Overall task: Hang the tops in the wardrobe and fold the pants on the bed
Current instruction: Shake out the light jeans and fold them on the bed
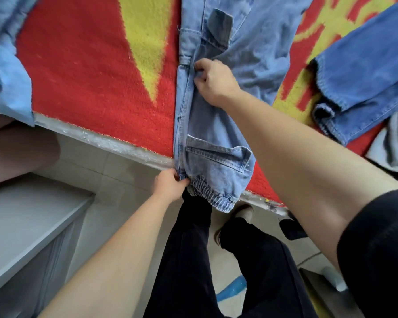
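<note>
A: Where, the pale denim pants (pixel 216 134)?

B: Stretched lengthwise over the red and yellow blanket (pixel 90 76), with the elastic cuff (pixel 210 196) hanging just past the blanket's near edge.

A: And the left hand (pixel 169 185)?

B: Right at that near edge of the blanket, just beside the cuff. Pinches the side seam between thumb and curled fingers.

A: Right hand (pixel 213 82)?

B: Farther in, over the middle of the blanket, well apart from the left. Fingers clenched on a fold of denim by the same seam, knuckles up.

A: Anything else on the blanket?

B: A light blue top (pixel 2 65) on its left side, spilling over the near edge. A darker blue denim garment (pixel 365 65) on its right side, with grey cloth (pixel 391 143) just beside it. Hard to tell what sort of garment.

A: Below the blanket?

B: Pale floor tiles (pixel 115 171), a white cabinet top (pixel 28 221) off the near left corner, and black trouser legs (pixel 193 260) close against the near edge, under the cuff.
</note>
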`<state>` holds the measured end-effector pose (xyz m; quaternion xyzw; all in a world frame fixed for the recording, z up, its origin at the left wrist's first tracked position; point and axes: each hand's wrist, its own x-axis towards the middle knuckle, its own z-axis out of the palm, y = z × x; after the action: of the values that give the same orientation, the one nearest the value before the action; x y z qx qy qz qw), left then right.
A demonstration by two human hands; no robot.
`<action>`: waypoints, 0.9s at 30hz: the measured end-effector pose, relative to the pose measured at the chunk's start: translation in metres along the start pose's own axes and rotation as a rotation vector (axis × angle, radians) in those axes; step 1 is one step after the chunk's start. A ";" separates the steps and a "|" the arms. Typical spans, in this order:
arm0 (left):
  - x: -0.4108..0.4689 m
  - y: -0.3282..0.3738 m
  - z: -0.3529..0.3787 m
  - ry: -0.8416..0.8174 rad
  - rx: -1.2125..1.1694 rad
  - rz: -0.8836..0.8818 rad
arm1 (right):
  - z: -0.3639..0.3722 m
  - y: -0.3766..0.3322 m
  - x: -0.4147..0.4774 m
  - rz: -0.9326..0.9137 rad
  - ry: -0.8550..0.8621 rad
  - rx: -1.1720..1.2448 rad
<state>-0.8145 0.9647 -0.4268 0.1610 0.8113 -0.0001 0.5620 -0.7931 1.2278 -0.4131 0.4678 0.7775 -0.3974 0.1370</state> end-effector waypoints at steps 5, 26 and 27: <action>0.003 0.023 -0.044 -0.201 0.297 -0.008 | -0.062 -0.007 0.009 0.038 -0.179 0.016; 0.122 0.294 -0.141 0.366 -0.022 0.386 | -0.231 0.064 0.164 0.490 0.509 0.706; 0.124 0.295 -0.141 0.361 -0.040 0.382 | -0.232 0.066 0.171 0.501 0.511 0.733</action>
<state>-0.9048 1.3025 -0.4343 0.2975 0.8531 0.1509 0.4013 -0.7910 1.5230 -0.3959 0.7391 0.4599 -0.4720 -0.1395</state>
